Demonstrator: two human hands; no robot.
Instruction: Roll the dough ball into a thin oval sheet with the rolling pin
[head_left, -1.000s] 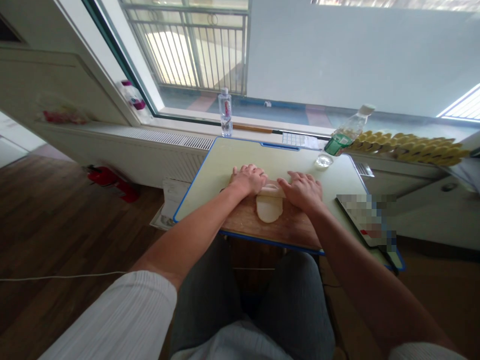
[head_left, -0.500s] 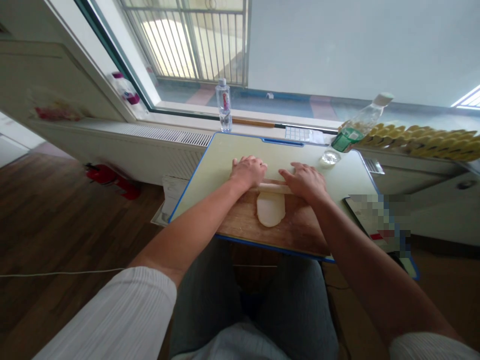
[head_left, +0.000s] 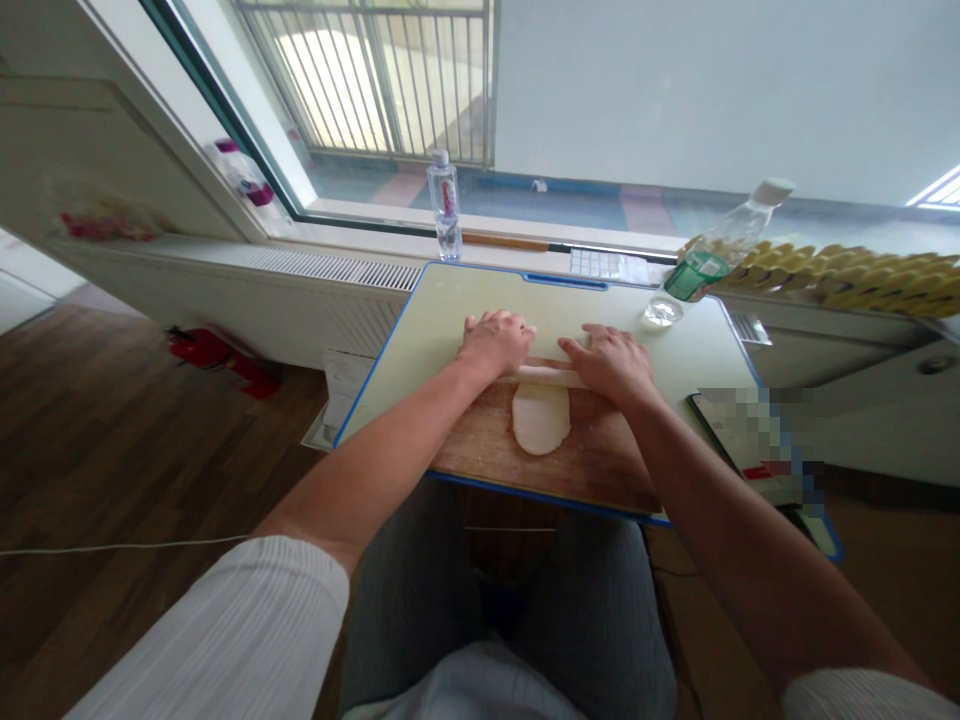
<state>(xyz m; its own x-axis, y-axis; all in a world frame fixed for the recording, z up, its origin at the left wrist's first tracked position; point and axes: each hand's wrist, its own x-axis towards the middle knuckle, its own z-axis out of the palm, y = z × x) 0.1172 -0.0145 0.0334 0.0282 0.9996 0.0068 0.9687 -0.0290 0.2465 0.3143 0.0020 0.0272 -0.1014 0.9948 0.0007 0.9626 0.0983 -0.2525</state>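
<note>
While the left hand (head_left: 495, 342) lies over the left end of the pin (head_left: 546, 375), its fingers are partly bent, and I cannot tell whether they close around the wood. Between the hands, the dough (head_left: 541, 420) lies flat on the board (head_left: 487, 445), its far end meeting the pin. I judge that it is soft, light and easily torn, perhaps a little sticky, so it would be better to lift it by the near edge with a flat hand. The pin seems stiff and rather light, good to press near both ends. The right hand (head_left: 613, 362) rests on its right end, wide, with the thumb apart. As for the room, an extinguisher (head_left: 217, 358) is on the wooden floor (head_left: 97, 430) at left, then comes a radiator (head_left: 330, 268) below the window. A clear bottle (head_left: 446, 215) stands behind the pale worktop (head_left: 450, 300), which carries the board at its near side. Farther right, a green-label bottle (head_left: 701, 275) stands near the far corner, and a flat object (head_left: 716, 420), partly blurred, lies beside the right forearm.
</note>
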